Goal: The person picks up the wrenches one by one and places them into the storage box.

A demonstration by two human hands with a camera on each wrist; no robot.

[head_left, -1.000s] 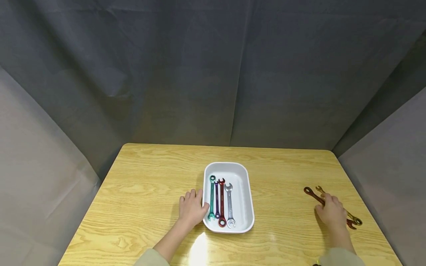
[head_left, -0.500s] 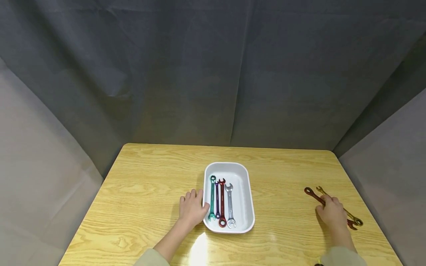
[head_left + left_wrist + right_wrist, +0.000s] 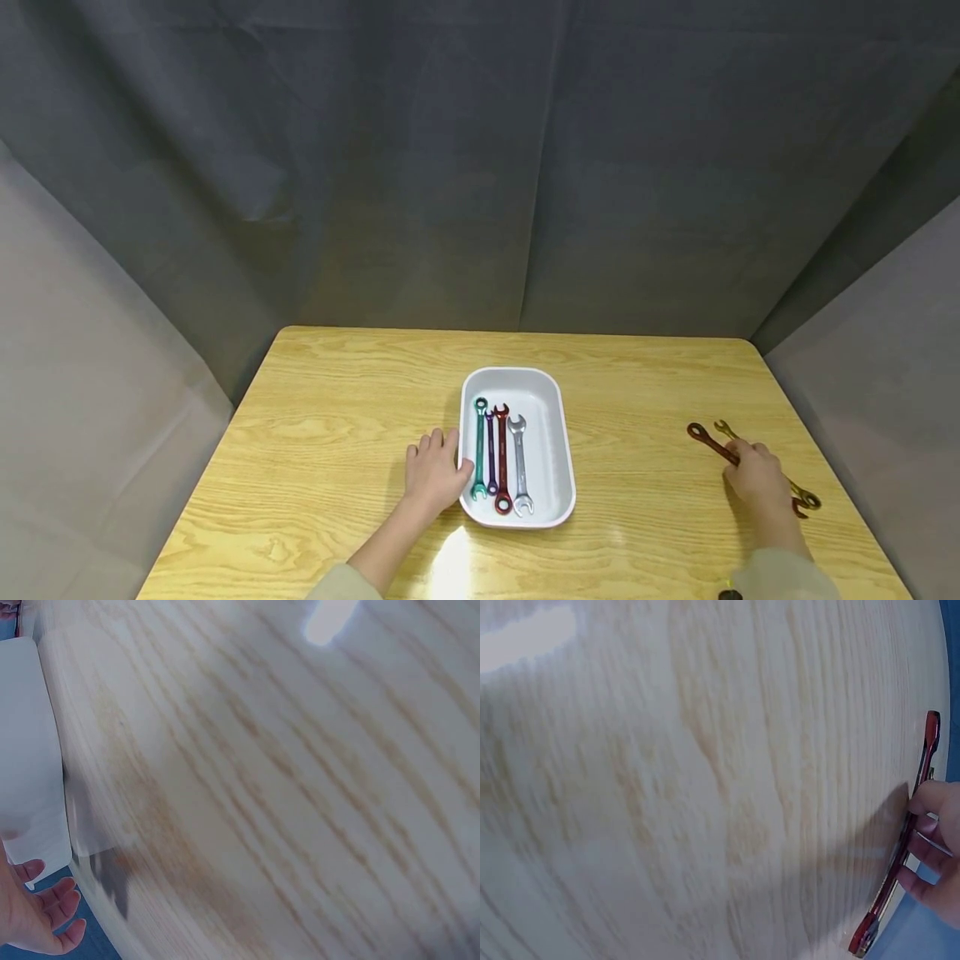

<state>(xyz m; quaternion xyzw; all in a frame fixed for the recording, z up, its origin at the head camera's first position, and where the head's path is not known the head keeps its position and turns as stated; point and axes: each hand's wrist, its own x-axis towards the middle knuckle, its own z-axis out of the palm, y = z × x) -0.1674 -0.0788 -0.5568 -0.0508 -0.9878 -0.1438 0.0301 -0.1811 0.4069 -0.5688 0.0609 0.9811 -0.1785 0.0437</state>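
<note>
My left hand [image 3: 433, 468] lies flat on the wooden table [image 3: 330, 417], its fingers straight against the left rim of a white tray [image 3: 517, 372]. In the left wrist view its fingertips [image 3: 45, 900] show beside the tray wall [image 3: 26, 750]. The tray holds a green wrench [image 3: 478, 450], a purple wrench [image 3: 491, 450], a red wrench [image 3: 501, 458] and a silver wrench [image 3: 518, 462] side by side. At the right, my right hand [image 3: 759, 477] is on a dark red wrench [image 3: 708, 443] crossed with a gold wrench [image 3: 808, 500]. Its thumb and fingers [image 3: 930, 851] pinch the dark red wrench's shaft [image 3: 928, 746].
Grey cloth walls stand behind the table and along both sides. The table's right edge [image 3: 847, 500] runs close to the crossed wrenches. Bare wood lies between the tray and my right hand, and to the left of my left hand.
My right hand has slid slightly right and nearer along the crossed wrenches, covering more of them. The left hand and the tray have stayed put.
</note>
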